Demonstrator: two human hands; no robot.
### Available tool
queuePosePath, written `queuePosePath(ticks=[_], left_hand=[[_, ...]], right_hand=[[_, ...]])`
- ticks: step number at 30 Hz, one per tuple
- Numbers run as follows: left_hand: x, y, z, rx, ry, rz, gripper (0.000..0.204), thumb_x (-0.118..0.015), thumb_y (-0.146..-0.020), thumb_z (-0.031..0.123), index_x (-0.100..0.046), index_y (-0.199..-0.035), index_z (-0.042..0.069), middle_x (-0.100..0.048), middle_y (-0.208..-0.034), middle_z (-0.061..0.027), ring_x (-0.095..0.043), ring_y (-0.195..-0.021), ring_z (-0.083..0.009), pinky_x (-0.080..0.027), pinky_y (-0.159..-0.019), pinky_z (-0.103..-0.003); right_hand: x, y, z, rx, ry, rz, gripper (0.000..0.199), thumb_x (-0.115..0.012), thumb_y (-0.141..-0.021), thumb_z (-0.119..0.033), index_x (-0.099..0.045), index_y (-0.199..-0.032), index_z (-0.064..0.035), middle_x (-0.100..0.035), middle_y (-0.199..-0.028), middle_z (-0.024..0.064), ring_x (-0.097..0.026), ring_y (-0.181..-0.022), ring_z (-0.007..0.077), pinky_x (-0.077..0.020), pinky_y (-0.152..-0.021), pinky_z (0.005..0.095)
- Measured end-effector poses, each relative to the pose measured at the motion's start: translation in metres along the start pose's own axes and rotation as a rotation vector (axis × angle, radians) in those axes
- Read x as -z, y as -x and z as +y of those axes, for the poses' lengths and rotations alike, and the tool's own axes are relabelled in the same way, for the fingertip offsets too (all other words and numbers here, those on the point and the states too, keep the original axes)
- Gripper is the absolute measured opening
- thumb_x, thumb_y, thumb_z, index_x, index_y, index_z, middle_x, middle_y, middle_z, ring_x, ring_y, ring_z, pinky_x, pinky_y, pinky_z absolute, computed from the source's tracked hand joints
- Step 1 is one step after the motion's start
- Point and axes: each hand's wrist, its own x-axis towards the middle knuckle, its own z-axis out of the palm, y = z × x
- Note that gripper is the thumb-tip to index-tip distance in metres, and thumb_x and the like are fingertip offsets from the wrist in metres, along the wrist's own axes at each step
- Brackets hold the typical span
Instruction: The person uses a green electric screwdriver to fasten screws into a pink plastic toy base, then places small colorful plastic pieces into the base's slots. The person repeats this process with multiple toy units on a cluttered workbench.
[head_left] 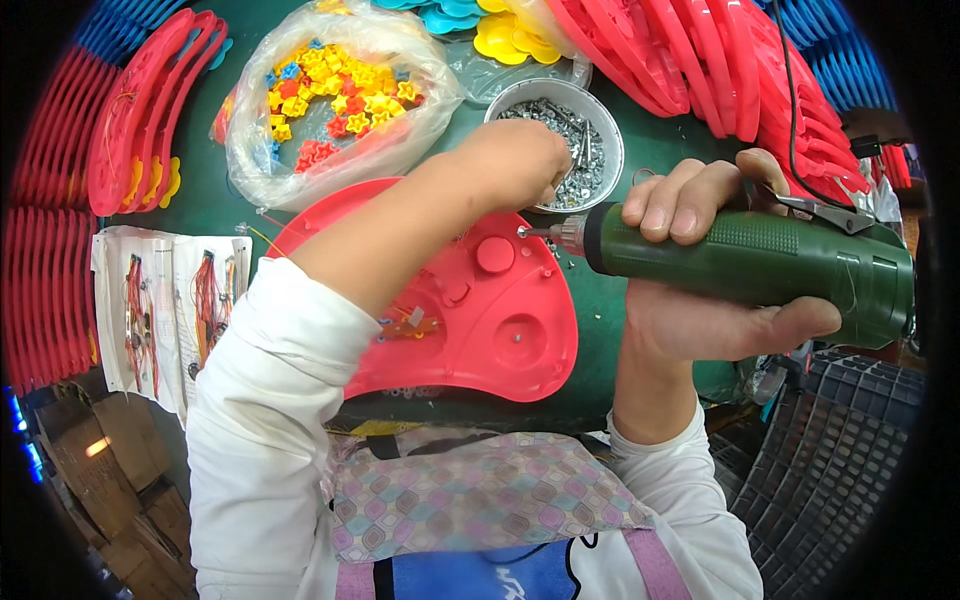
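My right hand (690, 270) wraps round a green electric screwdriver (750, 258), which lies nearly level with its bit pointing left. The bit's tip is over the edge of a red plastic shell (540, 340), by a small silvery spot. That shell rests open side up on the table, with a round post, a round recess and a small wired board (415, 328) inside. My left arm crosses above it. At the left rim of a white bowl of screws (610, 125), my left hand (515, 165) has its fingers pinched together; what they hold is hidden.
A clear bag of star-shaped pieces (350, 90) stands behind my left arm. Red shells are stacked at the back right (690, 60) and left (135, 110). Wired parts lie on white sheets (170, 310) at left. A cord (790, 110) hangs by the screwdriver. A dark crate (840, 440) stands lower right.
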Motion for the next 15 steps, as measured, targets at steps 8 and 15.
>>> queuePosePath(ticks=[8,15], left_hand=[[0.031,0.061,0.003,0.097,0.368,0.324,0.015,-0.072,-0.088,0.012,-0.063,-0.091,0.0,-0.069,-0.083,-0.0125,-0.069,-0.077,-0.0259,-0.055,-0.074,-0.037],[0.002,0.123,0.001,0.129,0.329,0.519,0.011,-0.074,-0.085,0.0,-0.069,-0.095,0.001,-0.069,-0.09,-0.0093,-0.068,-0.085,-0.0218,-0.054,-0.078,-0.033]], right_hand=[[-0.009,0.012,0.033,-0.081,-0.011,0.123,0.107,-0.046,-0.081,-0.092,-0.047,-0.135,0.0002,-0.059,-0.082,0.0095,-0.059,-0.074,0.023,-0.0539,-0.073,0.0408],[-0.014,0.013,0.052,-0.199,0.105,0.23,0.099,-0.053,-0.083,-0.086,-0.046,-0.129,0.0007,-0.063,-0.082,0.011,-0.065,-0.074,0.0223,-0.0562,-0.074,0.0373]])
